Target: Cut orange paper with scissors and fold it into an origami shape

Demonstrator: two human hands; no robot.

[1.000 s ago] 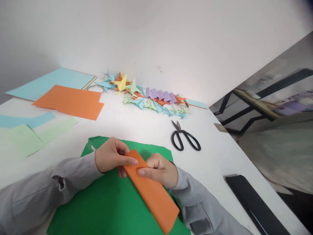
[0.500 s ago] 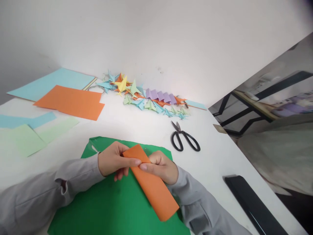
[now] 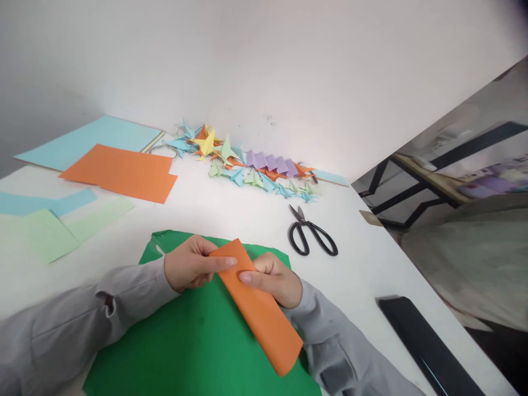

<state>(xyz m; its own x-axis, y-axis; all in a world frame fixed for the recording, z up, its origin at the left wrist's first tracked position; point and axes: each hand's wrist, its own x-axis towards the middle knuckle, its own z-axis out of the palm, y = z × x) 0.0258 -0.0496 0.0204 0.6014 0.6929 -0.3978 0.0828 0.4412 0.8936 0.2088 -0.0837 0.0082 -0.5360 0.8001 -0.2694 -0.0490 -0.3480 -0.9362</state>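
Observation:
A folded orange paper strip (image 3: pixel 259 311) is held a little above a green sheet (image 3: pixel 190 341) that lies on the white table (image 3: pixel 231 212). My left hand (image 3: pixel 192 268) pinches the strip's far end from the left, thumb on top. My right hand (image 3: pixel 274 279) grips the same end from the right, index finger pressed on the strip. The strip's near end hangs free over the green sheet. Both sleeves are grey.
Black scissors (image 3: pixel 311 236) lie to the right beyond my hands. A row of folded paper figures (image 3: pixel 247 165) runs along the wall. Orange (image 3: pixel 121 173), light blue (image 3: pixel 88 140) and pale green (image 3: pixel 53 234) sheets lie at the left. A black flat object (image 3: pixel 429 344) sits near the right edge.
Both hands have slid along the orange strip and raised its far end a little; the strip now reaches farther from me. Everything else has stayed put.

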